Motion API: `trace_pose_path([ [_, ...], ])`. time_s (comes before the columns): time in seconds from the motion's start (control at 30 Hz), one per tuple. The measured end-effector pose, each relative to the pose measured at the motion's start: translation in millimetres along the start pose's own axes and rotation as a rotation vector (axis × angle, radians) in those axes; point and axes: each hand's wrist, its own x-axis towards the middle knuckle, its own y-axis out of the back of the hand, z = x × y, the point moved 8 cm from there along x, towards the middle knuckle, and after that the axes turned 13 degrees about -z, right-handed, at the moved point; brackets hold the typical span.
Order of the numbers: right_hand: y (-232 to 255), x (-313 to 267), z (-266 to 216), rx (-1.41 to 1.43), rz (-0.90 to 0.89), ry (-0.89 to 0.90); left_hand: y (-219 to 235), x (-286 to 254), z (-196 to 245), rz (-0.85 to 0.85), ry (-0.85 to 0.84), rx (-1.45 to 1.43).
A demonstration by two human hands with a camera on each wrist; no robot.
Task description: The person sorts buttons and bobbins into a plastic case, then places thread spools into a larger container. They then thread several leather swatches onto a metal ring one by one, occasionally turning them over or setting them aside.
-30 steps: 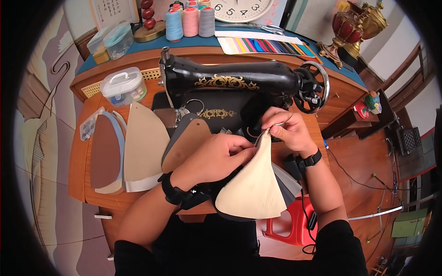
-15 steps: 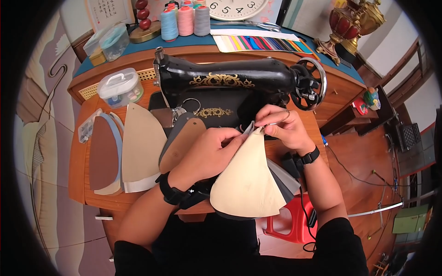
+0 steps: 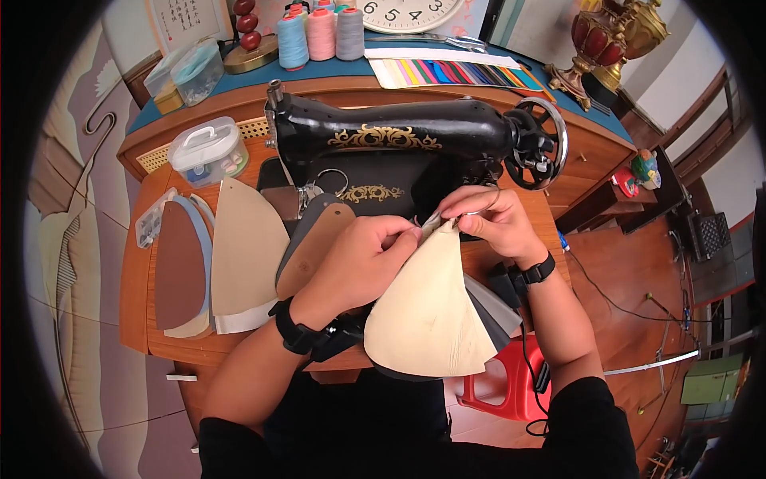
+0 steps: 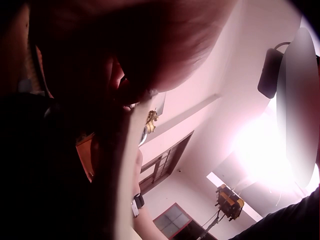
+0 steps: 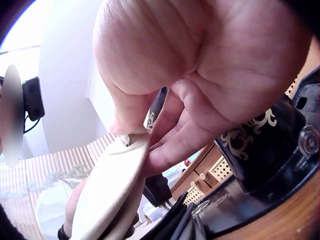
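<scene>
A cream, teardrop-shaped leather-like swatch (image 3: 431,311) hangs between my hands in front of the sewing machine, its narrow end up. Dark and grey swatches (image 3: 493,307) fan out behind it. Up at the narrow end, my right hand (image 3: 495,219) pinches a thin metal ring (image 5: 130,140), which passes through the cream tip in the right wrist view. With thumb and curled fingers, my left hand (image 3: 363,255) grips the swatches along their left edge, just below that tip. The left wrist view is mostly dark, with the swatch seen edge-on.
Behind my hands stands a black sewing machine (image 3: 399,132). More swatches, brown (image 3: 179,263) and beige (image 3: 247,255), lie on the table at left, near a clear lidded box (image 3: 209,152). Thread spools (image 3: 321,36) and a colour card (image 3: 455,72) sit at the back; a red stool (image 3: 519,383) is below.
Both hands and the swatch tip have shifted slightly left over the last second. The cream swatch now faces the head camera more squarely; between the last two frames the hands hardly move.
</scene>
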Motion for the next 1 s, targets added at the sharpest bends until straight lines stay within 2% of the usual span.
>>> trace_pose_path([
  [0.13,1,1,-3,-0.105,-0.030,0.042,-1,-1,0,0.004,0.016,-0.037],
  [0.27,0,1,-3,-0.094,-0.041,0.048,-4,-1,4,0.013,-0.029,-0.032],
  [0.37,0,-1,0,0.050,-0.014,0.012,1,-3,7,0.075,-0.039,0.016],
  [0.43,-4,-3,7,0.163,-0.058,-0.047,3,-3,4,0.101,-0.026,0.014],
  [0.57,-1,-8,12,0.162,-0.039,-0.085,7,-4,1,0.160,-0.068,0.033],
  [0.73,-6,-11,13,0.172,-0.100,-0.200,9,-5,-4,0.194,0.035,0.106],
  [0.87,-8,-10,13,0.137,-0.143,-0.268,12,-8,-3,0.228,0.028,0.152],
  [0.93,-7,-10,13,0.092,-0.133,-0.247,19,-13,7,0.361,-0.041,0.380],
  [0.97,-7,-10,16,0.091,-0.134,-0.247,19,-12,7,0.363,-0.042,0.379],
  [1.0,-5,-9,15,0.113,-0.089,-0.185,22,-15,17,0.439,-0.129,0.459],
])
